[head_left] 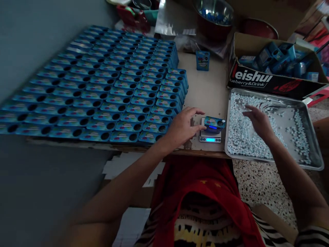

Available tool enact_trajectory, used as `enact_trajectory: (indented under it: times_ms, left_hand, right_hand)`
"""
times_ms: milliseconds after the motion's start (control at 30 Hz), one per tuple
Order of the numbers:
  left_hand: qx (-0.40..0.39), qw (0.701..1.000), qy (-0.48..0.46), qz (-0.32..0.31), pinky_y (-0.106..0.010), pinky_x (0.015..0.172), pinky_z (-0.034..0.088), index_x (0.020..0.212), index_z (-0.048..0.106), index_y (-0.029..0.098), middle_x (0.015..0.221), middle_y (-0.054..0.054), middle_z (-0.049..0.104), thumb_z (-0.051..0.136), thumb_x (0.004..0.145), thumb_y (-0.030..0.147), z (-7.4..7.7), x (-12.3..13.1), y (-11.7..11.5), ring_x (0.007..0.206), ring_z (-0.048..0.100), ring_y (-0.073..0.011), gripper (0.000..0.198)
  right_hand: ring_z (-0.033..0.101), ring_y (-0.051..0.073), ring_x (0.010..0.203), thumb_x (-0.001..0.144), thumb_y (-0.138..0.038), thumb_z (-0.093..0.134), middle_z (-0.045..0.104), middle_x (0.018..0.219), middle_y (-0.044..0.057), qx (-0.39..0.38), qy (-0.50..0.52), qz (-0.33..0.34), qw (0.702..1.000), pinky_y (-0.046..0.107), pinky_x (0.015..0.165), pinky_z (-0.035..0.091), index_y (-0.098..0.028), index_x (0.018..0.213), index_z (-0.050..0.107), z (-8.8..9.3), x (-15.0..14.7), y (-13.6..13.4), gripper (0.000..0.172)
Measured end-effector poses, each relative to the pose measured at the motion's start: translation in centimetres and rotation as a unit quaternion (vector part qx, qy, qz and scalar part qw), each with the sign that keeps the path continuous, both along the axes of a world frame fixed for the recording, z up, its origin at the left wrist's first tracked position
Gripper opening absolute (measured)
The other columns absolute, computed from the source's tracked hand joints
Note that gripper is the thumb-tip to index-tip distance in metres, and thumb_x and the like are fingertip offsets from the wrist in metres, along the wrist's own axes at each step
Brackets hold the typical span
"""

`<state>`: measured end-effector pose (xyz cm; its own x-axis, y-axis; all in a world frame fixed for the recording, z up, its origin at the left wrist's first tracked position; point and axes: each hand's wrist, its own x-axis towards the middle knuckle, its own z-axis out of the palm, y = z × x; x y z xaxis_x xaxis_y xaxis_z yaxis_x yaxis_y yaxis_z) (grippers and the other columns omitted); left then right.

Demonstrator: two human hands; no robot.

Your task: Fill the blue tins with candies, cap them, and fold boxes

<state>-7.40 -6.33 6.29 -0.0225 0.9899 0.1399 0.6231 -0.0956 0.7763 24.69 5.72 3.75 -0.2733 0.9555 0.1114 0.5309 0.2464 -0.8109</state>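
Note:
A small blue tin (pixel 215 124) with a round hole in its lid rests on a little digital scale (pixel 210 137) near the table's front edge. My left hand (pixel 183 127) lies just left of the scale, fingers loosely spread, thumb and forefinger reaching toward the tin without gripping it. My right hand (pixel 258 121) hovers palm-down over the metal tray (pixel 312 137), which holds many small white candies (pixel 240 133). Its fingers are blurred by motion.
Several rows of matching blue tins (pixel 102 89) cover the table's left half. A single blue tin (pixel 203 60) stands upright at the back. A cardboard box (pixel 272 82) of blue tins sits behind the tray, a metal bowl (pixel 213 13) beyond it.

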Motion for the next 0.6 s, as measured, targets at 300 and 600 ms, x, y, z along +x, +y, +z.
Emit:
enact_trajectory:
  times_ms: [300, 600]
  left_hand:
    - [0.05, 0.996, 0.056, -0.045, -0.04, 0.106, 0.051, 0.114, 0.074, 0.021, 0.12, -0.006, 0.072, 0.083, 0.083, 0.022, 1.7, 1.5, 1.3, 0.114, 0.066, -0.026, 0.032]
    - [0.019, 0.997, 0.075, -0.01, -0.037, 0.101, 0.053, 0.116, 0.075, 0.022, 0.12, -0.007, 0.072, 0.084, 0.084, 0.027, 1.4, -0.6, 0.1, 0.109, 0.067, -0.0261, 0.034]
  right_hand:
    - [0.071, 0.026, 0.108, 0.098, -0.043, 0.072, 0.076, 0.113, 0.006, 0.112, -0.011, 0.079, 0.99, 0.048, 0.102, 0.056, -0.031, 0.109, 0.081, 1.0, -3.0, -3.4, 0.018]
    - [0.07, 0.024, 0.09, 0.093, -0.038, 0.075, 0.077, 0.094, 0.005, 0.106, -0.013, 0.095, 0.99, 0.045, 0.09, 0.057, -0.029, 0.093, 0.082, 0.8, -6.5, -3.9, 0.012]
